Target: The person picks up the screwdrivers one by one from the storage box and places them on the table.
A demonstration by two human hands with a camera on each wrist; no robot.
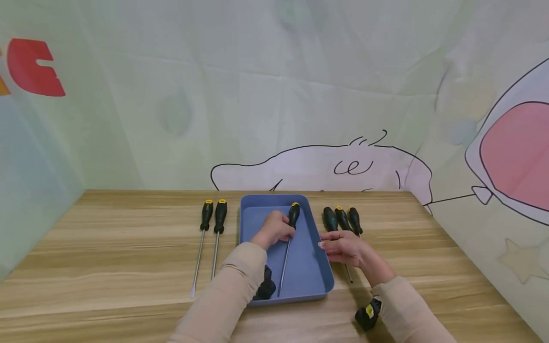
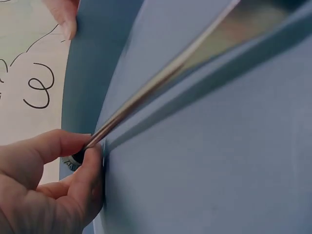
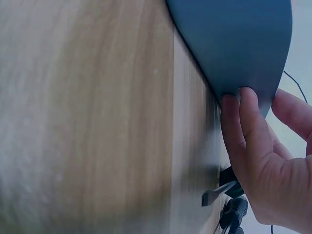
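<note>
A screwdriver [image 1: 293, 215] with a black, yellow-capped handle lies lengthwise inside the blue tray [image 1: 310, 267]. My left hand [image 1: 276, 227] pinches it between thumb and fingers where the handle meets the metal shaft. In the left wrist view the shaft [image 2: 146, 95] slants up and away from that left hand [image 2: 53, 175], with its flat blade at the top. My right hand [image 1: 346, 247] touches the tray's right side. Its nearly straight fingers rest against the outer wall [image 3: 234, 48] in the right wrist view, and the thumb is by the rim.
Two long screwdrivers [image 1: 212, 216] lie side by side left of the tray. Three more screwdrivers [image 1: 341, 218] lie to its right, partly covered by my right hand. Dark devices [image 1: 369, 314] sit near both wrists. A printed cloth [image 1: 171, 105] hangs behind the wooden table [image 1: 128, 252].
</note>
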